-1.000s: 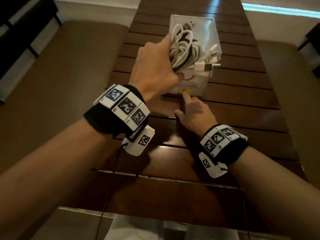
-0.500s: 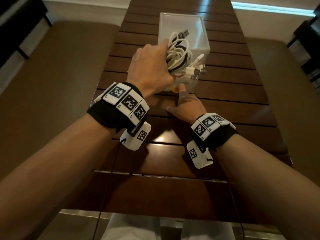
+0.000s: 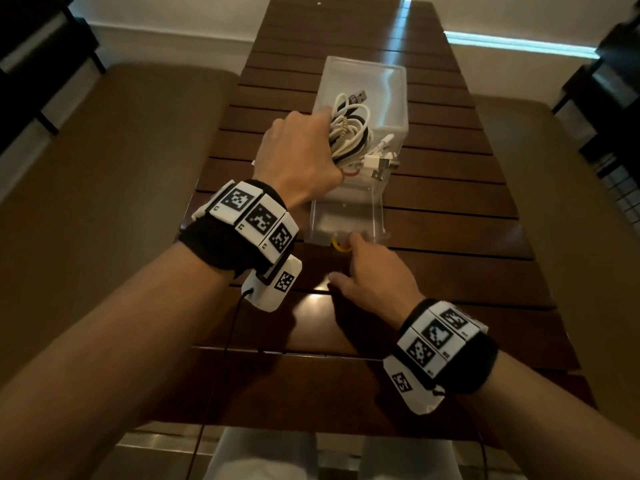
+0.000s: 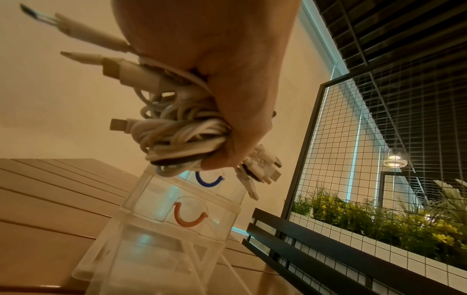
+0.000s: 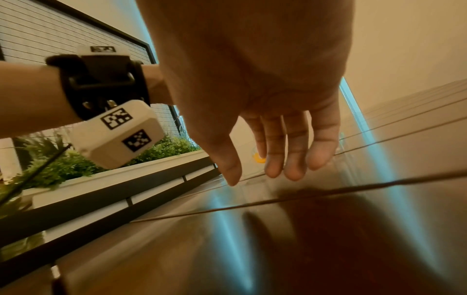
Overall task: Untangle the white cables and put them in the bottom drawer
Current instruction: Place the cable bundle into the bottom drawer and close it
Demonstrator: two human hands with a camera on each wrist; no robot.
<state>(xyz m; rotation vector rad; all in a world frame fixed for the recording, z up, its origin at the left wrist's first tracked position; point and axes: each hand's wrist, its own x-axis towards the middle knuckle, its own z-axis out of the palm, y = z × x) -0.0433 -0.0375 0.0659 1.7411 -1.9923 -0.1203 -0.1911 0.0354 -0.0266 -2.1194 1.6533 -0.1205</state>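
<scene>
My left hand [image 3: 298,157] grips a tangled bundle of white cables [image 3: 349,136] just above the clear plastic drawer unit [image 3: 367,81]; several plugs stick out to the right. In the left wrist view the cables [image 4: 177,131] fill my fist [image 4: 227,99] over the unit's blue handle [image 4: 208,179] and orange handle [image 4: 188,217]. The bottom drawer [image 3: 346,216] stands pulled out toward me. My right hand [image 3: 374,275] lies low on the table, its index fingertip at the drawer's yellow ring handle [image 3: 338,247]. The right wrist view shows its fingers [image 5: 275,159] fairly straight, the yellow handle [image 5: 259,159] behind them.
The unit stands mid-way along a dark slatted wooden table [image 3: 450,209]. Brown cushioned benches run along the left [image 3: 121,168] and right [image 3: 561,209]. A black wire-grid screen with a planter of green plants [image 4: 379,219] shows in the wrist views.
The bottom drawer has slid out toward me as my right hand drew back with its finger at the yellow handle. My left hand still holds the cable bundle above the unit.
</scene>
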